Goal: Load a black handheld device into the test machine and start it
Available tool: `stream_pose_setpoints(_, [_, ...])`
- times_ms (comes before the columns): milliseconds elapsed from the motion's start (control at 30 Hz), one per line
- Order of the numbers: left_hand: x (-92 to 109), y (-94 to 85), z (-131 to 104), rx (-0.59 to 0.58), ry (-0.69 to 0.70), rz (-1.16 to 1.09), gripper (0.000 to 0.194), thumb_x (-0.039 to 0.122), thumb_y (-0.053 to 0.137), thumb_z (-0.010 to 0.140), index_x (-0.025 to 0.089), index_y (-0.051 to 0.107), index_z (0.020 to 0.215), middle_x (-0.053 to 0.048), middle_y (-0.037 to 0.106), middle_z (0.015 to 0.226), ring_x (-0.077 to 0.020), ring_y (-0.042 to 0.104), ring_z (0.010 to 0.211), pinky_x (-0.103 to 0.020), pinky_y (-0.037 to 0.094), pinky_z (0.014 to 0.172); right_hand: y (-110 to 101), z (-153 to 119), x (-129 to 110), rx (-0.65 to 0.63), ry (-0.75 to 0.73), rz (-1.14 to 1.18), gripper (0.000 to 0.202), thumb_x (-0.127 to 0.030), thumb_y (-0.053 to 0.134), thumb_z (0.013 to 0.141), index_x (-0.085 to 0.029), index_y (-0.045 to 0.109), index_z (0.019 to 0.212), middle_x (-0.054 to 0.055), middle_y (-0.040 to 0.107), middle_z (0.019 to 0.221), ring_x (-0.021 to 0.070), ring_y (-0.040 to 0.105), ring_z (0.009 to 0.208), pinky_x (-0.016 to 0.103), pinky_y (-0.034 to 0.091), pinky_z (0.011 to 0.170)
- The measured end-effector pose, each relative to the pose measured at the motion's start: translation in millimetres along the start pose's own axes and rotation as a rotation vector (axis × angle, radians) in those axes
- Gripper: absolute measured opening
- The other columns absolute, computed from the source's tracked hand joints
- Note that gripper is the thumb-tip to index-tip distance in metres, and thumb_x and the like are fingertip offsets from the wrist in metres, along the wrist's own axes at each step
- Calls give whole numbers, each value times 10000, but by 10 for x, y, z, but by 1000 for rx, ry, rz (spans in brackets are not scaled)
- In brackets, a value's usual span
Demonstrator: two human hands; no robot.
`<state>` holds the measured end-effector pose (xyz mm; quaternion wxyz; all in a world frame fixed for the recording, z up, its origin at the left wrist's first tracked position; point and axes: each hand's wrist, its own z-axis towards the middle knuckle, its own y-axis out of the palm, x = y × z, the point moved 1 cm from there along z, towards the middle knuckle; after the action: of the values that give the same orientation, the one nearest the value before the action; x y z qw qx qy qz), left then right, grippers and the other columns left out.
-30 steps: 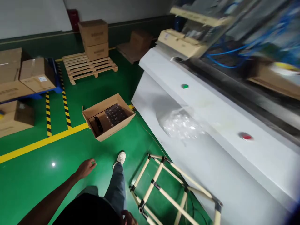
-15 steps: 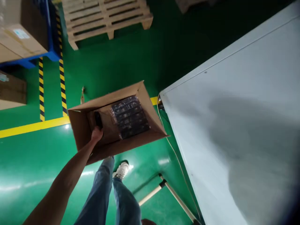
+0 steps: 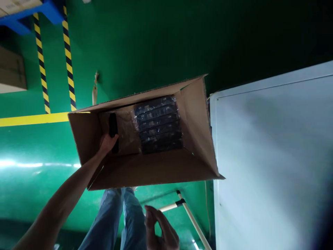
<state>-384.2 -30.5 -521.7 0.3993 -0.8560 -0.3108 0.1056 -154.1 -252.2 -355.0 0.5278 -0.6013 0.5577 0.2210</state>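
Inside an open cardboard box [image 3: 156, 173], my left hand [image 3: 107, 144] is closed around a dark, narrow black object [image 3: 113, 126] at the left end. Its exact kind does not show. A stack of black pieces in clear plastic wrap [image 3: 158, 125] lies side by side at the right end of the box. Brown wrapped material or cardboard covers the bottom between them. Low in the view, below the box, my right hand [image 3: 162, 231] has its fingers curved and apart from the thumb, with nothing seen between them.
A large pale grey panel [image 3: 273, 146] stands right of the box. Below it is a cream tube frame with black joints [image 3: 180, 202]. At upper left are a blue pallet [image 3: 49, 12] and another carton [image 3: 11, 71]. Yellow and striped tape marks the green floor [image 3: 145, 52].
The box appears larger and farther right, its right side now near the grey panel. My right hand has come into view at the bottom. The wooden pallet has left the view.
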Motion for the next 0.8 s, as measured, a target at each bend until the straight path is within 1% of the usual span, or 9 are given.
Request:
stream_pose_setpoints(100, [-40,-384,-252,18,68,-60,350,399,636,928,113,711,1116,-168,764,1032,-330,728,1018,-362,513,793,174,512,-203,-74,17,41,304,-433,594,1029,-219,810,1009,67,779,779,169,692,627,282,605,628])
stream_pose_setpoints(167, [-87,-606,-397,25,108,-104,302,384,615,904,138,709,1051,-115,750,924,-287,715,914,-338,498,745,357,882,-244,-118,83,57,342,-478,592,1017,-205,797,1023,85,793,857,189,721,737,311,615,732])
stream_pose_setpoints(333, [-196,-1060,-786,13,216,-225,305,442,546,840,181,671,936,-34,691,764,-206,640,743,-294,472,648,1036,1696,-11,-315,407,190,502,-563,658,935,-180,715,1255,144,766,1214,273,712,1131,444,531,1081])
stream_pose_setpoints(433, [-257,-1336,-1057,-24,304,-306,364,511,544,810,186,666,920,-37,714,782,-210,656,756,-298,502,664,1438,1948,114,-398,509,263,719,-659,698,876,-147,638,1376,197,704,1361,320,644,1306,467,489,1130])
stream_pose_setpoints(533, [-347,-1607,-1291,-55,360,-396,396,548,602,795,184,689,924,-60,758,856,-242,697,828,-329,543,750,1689,1943,50,-558,574,413,764,-785,531,919,-146,681,1309,186,773,1198,285,736,1124,443,587,958])
stream_pose_setpoints(600, [-438,-1755,-1434,-40,360,-410,418,556,637,782,183,708,957,-84,785,941,-273,721,907,-353,561,813,1697,1830,-102,-624,572,514,731,-793,505,923,-156,728,1203,144,800,1028,229,766,886,370,615,781])
stream_pose_setpoints(667, [-546,-1865,-1605,-14,363,-387,435,576,650,778,196,720,979,-97,795,1005,-305,732,987,-380,576,859,1534,1659,-320,-577,543,566,644,-752,596,892,-168,748,1116,98,787,933,163,718,698,275,562,621])
stream_pose_setpoints(733, [-647,-1944,-1818,1,392,-348,425,600,649,787,228,727,976,-87,800,1014,-331,738,1029,-409,595,860,1203,1439,-592,-428,509,566,572,-708,658,869,-175,745,1059,55,755,864,113,639,578,217,461,506])
stream_pose_setpoints(800, [-694,-2012,-2033,23,455,-309,399,626,655,770,283,741,955,-62,803,959,-357,753,982,-435,618,734,769,1185,-905,-245,474,544,546,-704,640,881,-181,743,1001,22,710,773,100,583,516,210,410,461])
